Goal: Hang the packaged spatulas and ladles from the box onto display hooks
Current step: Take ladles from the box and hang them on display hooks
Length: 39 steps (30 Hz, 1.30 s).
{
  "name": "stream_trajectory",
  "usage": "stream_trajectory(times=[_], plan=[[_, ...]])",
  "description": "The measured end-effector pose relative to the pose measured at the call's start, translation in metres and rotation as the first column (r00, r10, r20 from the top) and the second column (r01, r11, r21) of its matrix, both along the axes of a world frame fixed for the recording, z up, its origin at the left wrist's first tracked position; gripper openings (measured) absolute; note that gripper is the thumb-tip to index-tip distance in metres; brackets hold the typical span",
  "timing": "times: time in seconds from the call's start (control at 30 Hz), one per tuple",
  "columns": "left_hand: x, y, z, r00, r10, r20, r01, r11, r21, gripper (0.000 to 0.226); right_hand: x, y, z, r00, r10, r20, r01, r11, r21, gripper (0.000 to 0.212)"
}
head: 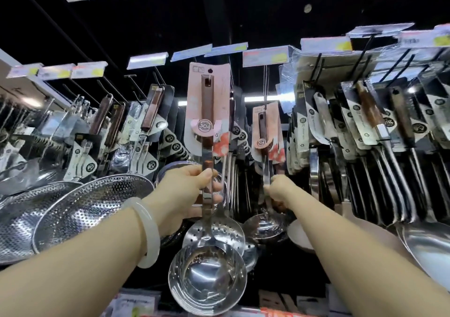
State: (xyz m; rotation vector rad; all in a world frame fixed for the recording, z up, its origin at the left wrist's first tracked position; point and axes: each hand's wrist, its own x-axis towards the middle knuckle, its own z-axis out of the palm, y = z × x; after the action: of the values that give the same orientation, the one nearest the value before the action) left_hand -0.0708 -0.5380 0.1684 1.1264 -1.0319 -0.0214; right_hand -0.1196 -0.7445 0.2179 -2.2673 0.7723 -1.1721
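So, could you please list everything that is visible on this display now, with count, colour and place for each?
pink-carded ladle: one, steel with pink card, centre, held up near the hooks
slotted skimmer: one, steel, directly behind that ladle's bowl
second pink-carded ladle: one, steel with pink card, right of centre, on a hook
black-carded utensils: many, steel with dark cards, right hooks
wood-handled utensils: several, brown handles, left hooks
perforated strainers: at least two, steel, lower left
price tags: a row, white and yellow, along the top
bangle: one, pale white, left wrist
left hand: grips the first ladle's handle
right hand: grips the second ladle's handle
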Motion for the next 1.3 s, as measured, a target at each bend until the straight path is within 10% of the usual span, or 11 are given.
stream_trajectory(times=[0.1,0.2,0.43,0.53,0.63,0.8,1.3], plan=[[-0.005,-0.005,0.003,1.000,-0.028,-0.004,0.028,1.000,0.005,0.017,-0.006,0.000,-0.009,0.905,-0.399,-0.150,0.298,0.844,-0.446,0.059],[-0.008,-0.013,0.006,0.999,-0.035,0.018,0.035,0.999,0.020,0.018,-0.025,0.014,-0.025,0.852,-0.476,-0.217,0.194,0.673,-0.714,0.077],[-0.019,-0.047,0.018,0.998,-0.066,0.017,0.065,0.997,0.044,0.018,-0.090,0.059,-0.068,0.961,0.200,-0.192,-0.259,0.897,-0.360,0.035],[-0.034,-0.065,0.026,0.992,-0.125,-0.006,0.126,0.991,0.042,0.021,-0.107,0.062,-0.098,0.903,0.361,-0.232,-0.415,0.873,-0.257,0.067],[-0.046,-0.084,0.027,0.986,-0.167,-0.003,0.167,0.983,0.071,0.020,-0.110,0.053,-0.111,0.913,0.314,-0.261,-0.396,0.837,-0.377,0.090],[-0.058,-0.103,0.033,0.985,-0.171,0.009,0.170,0.981,0.092,0.026,-0.119,0.050,-0.107,0.928,0.291,-0.234,-0.359,0.868,-0.343,0.050],[-0.061,-0.097,0.077,0.983,-0.183,-0.003,0.183,0.981,0.070,0.027,-0.102,0.044,-0.070,0.974,0.156,-0.162,-0.217,0.847,-0.485,0.084]])
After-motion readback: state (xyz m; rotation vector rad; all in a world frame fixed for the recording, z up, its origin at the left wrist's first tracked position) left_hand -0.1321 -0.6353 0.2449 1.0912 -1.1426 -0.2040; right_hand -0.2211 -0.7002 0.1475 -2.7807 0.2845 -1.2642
